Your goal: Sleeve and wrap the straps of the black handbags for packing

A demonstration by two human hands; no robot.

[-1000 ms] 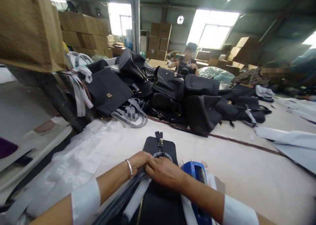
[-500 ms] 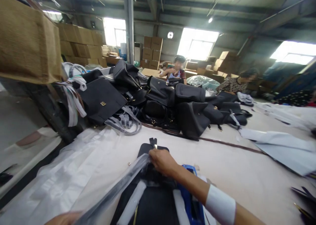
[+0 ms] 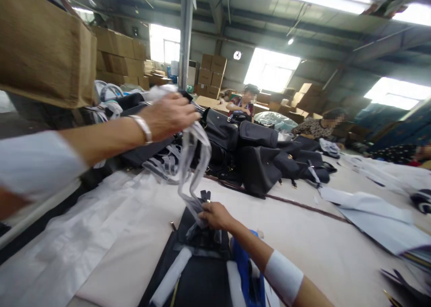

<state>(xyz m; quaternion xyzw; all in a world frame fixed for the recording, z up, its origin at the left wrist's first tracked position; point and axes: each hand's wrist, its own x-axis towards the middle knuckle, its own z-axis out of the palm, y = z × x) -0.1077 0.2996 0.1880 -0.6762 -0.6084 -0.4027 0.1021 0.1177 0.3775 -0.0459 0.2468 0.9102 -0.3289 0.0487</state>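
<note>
A black bag (image 3: 204, 278) lies before me on the pale table, with white padded wraps along its sides and black tabs at its top. My right hand (image 3: 217, 216) pinches the lower end of a plastic film strip (image 3: 186, 168), close to the bag's top. Higher up, my left hand (image 3: 168, 114) is closed around the other part of this translucent strip, which hangs in a loop between both hands. Whether a strap lies inside the film I cannot tell. Right of the bag sits a blue plastic object (image 3: 247, 271), partly hidden by my right forearm.
Black bags (image 3: 256, 168) are piled across the back of the table. White sheeting (image 3: 74, 235) covers the left side, and pale sheets (image 3: 367, 208) lie at right. A brown bag (image 3: 43, 51) hangs at upper left. Two people (image 3: 247, 103) work beyond the pile.
My left hand has risen from the lower left edge to above the bag pile, drawing the film strip upward. My right hand stays near the bag's top.
</note>
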